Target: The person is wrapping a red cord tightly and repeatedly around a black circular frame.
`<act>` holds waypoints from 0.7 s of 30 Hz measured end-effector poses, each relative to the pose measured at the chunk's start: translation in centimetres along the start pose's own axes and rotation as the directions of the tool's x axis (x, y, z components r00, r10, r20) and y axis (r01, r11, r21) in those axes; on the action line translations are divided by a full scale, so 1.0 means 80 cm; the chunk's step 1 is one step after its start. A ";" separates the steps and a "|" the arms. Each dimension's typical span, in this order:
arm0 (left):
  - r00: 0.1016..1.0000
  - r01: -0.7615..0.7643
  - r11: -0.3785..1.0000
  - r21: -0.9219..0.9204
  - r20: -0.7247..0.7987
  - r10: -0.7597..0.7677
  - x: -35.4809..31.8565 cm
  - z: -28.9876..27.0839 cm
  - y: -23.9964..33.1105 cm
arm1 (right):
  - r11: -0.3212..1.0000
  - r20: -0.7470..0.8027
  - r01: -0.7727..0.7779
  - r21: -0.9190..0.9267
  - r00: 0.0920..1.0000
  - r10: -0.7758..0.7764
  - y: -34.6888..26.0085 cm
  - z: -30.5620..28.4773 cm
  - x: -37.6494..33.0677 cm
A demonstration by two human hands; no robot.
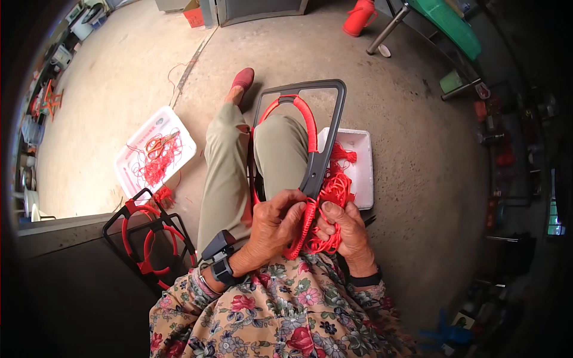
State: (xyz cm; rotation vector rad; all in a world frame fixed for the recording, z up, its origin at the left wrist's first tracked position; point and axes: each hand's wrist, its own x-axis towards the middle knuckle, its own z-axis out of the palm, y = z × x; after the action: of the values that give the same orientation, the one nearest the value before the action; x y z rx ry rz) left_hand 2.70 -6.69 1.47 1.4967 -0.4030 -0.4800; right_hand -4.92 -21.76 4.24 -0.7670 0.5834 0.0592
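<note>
Two hands hold ridged, looped red cord.

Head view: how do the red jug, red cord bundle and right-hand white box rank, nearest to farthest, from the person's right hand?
1. Red cord bundle: touching the right hand.
2. White box: just beyond, on the right.
3. Red jug: far off, near the picture's top.

Black frame partly behind left grip

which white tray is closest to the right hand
The right tray, just beyond the right hand, partly behind the black frame; the left tray lies past the left leg.
</note>
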 end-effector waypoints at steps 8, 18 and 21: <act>0.968 -0.237 0.958 0.162 0.127 0.218 0.021 -0.016 0.009 | 0.982 0.024 -0.074 0.172 0.997 0.071 0.012 -0.007 0.000; 0.923 -0.062 0.998 0.015 0.382 0.051 0.047 -0.045 0.021 | 0.995 0.001 -0.037 0.088 0.999 0.037 0.007 -0.002 -0.002; 0.864 0.135 0.980 -0.147 0.502 -0.044 0.059 -0.054 0.024 | 0.996 -0.099 0.068 0.056 0.993 -0.062 0.003 -0.022 -0.005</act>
State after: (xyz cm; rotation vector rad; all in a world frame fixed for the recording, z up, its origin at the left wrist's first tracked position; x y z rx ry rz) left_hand 9.08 -5.54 3.03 1.2083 -0.6770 -0.9618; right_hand -6.15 -22.69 3.26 -0.7338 0.6495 -0.0554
